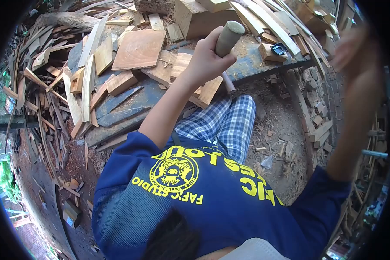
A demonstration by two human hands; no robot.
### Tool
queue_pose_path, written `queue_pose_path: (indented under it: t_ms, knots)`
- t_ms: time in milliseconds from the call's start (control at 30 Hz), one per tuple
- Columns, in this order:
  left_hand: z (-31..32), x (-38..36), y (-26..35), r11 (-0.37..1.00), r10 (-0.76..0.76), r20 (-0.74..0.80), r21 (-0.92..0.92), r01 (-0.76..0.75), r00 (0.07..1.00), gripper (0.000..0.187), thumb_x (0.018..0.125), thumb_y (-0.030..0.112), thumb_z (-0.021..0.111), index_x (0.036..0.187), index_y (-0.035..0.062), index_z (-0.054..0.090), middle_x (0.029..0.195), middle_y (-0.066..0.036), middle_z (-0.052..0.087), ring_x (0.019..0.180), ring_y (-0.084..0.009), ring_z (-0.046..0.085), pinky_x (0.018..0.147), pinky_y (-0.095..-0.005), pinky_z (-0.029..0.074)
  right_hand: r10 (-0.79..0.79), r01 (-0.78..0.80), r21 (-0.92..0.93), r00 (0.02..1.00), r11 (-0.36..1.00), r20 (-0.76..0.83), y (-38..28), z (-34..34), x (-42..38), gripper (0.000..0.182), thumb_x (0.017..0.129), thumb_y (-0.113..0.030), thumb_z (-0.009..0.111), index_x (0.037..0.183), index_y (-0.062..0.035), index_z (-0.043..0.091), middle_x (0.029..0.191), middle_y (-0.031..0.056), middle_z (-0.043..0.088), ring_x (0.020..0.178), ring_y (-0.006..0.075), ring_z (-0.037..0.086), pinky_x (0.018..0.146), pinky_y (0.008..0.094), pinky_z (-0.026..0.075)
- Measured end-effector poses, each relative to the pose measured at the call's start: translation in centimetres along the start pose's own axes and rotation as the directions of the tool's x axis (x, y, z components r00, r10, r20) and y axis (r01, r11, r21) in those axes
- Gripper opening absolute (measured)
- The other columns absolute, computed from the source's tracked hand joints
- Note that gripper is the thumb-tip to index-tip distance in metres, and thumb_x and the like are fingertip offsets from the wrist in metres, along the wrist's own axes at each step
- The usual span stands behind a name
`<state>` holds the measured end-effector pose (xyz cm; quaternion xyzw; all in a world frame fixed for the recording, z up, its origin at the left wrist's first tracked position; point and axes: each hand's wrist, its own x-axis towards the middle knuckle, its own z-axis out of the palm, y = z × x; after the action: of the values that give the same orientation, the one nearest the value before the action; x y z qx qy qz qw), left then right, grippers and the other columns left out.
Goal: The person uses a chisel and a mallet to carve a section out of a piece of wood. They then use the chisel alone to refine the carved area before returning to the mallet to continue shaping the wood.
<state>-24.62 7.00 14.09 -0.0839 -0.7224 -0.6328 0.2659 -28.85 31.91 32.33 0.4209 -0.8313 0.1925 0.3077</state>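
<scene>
My left hand [206,60] is closed round a thick, round-ended wooden handle [229,39] that points up toward me. The handle's lower end is hidden behind my fist, above the wood pieces on the work board. Just below the fist, a thin rod [228,82] sticks out over the board's near edge. My right hand [355,47] is raised at the far right, smeared by motion, so I cannot tell what is in its fingers. Close to my left forearm lie a wooden block [122,83] and a square flat wood piece [139,49].
The dark work board [125,104] carries sawdust and offcuts. A large timber block [199,19] stands at the back. On the right, a small dark object [278,49] rests on a wood block [268,54]. Long wood strips [89,82] pile up at left. My checked trousers [229,121] are below the board.
</scene>
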Motion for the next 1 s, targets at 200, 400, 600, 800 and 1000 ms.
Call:
queue_pose_path:
  t_ms: [200, 400, 600, 800, 1000]
  knots:
    - [-0.1, 0.2, 0.0, 1.0, 0.012, 0.01, -0.004, -0.012, 1.0, 0.035, 0.078, 0.009, 0.066, 0.11, 0.0056, 0.054, 0.079, -0.006, 0.062, 0.072, -0.0118, 0.059, 0.068, -0.0306, 0.05, 0.307, -0.628, 0.351, 0.7, 0.694, 0.645, -5.0, -1.0, -1.1, 0.044, 0.101, -0.029, 0.052, 0.135, -0.0008, 0.051, 0.086, 0.0042, 0.062, 0.066, 0.0082, 0.053, 0.059, 0.0239, 0.043]
    - [-0.6, -0.4, 0.0, 0.994, -0.096, 0.082, -0.041, 0.1, 0.992, 0.039, 0.087, 0.013, 0.07, 0.121, 0.0048, 0.053, 0.097, -0.001, 0.059, 0.087, -0.0086, 0.057, 0.078, -0.0283, 0.05, 0.575, -0.734, 0.188, 0.641, 0.652, 0.508, -1.4, 3.6, -2.0, 0.045, 0.103, -0.031, 0.05, 0.136, -0.0014, 0.048, 0.091, 0.0053, 0.064, 0.073, 0.0106, 0.057, 0.064, 0.025, 0.047]
    - [-3.5, -3.1, -3.8, 0.992, -0.076, 0.045, -0.099, 0.08, 0.996, 0.046, 0.1, 0.043, 0.054, 0.12, 0.0024, 0.05, 0.105, -0.015, 0.063, 0.102, -0.0206, 0.062, 0.088, -0.0359, 0.049, 0.654, -0.746, 0.063, 0.619, 0.663, 0.435, 3.0, 17.4, -14.8, 0.039, 0.096, -0.026, 0.059, 0.127, -0.0066, 0.048, 0.103, 0.0281, 0.068, 0.1, 0.0455, 0.066, 0.081, 0.0478, 0.051]
    - [-5.7, -3.4, -9.0, 0.755, -0.258, -0.06, 0.61, 0.24, 0.964, 0.042, 0.1, 0.039, 0.05, 0.119, 0.0023, 0.056, 0.125, -0.017, 0.06, 0.119, -0.0326, 0.056, 0.097, -0.0462, 0.044, 0.795, -0.823, -0.128, 0.476, 0.553, 0.376, 2.1, 24.1, -20.0, 0.042, 0.093, -0.024, 0.064, 0.128, -0.008, 0.049, 0.103, 0.025, 0.068, 0.098, 0.0427, 0.067, 0.083, 0.0466, 0.051]
    - [-4.4, -3.5, -10.2, 0.48, -0.31, -0.069, 0.849, 0.219, 0.948, 0.035, 0.098, 0.037, 0.051, 0.113, 0.0074, 0.063, 0.118, -0.01, 0.062, 0.118, -0.0295, 0.053, 0.1, -0.0471, 0.041, 0.46, -0.543, 0.319, 0.835, 0.777, 0.301, 2.4, 25.9, -17.0, 0.065, 0.09, -0.029, 0.07, 0.141, -0.0024, 0.039, 0.139, 0.0253, 0.044, 0.132, 0.0382, 0.043, 0.105, 0.0489, 0.039]
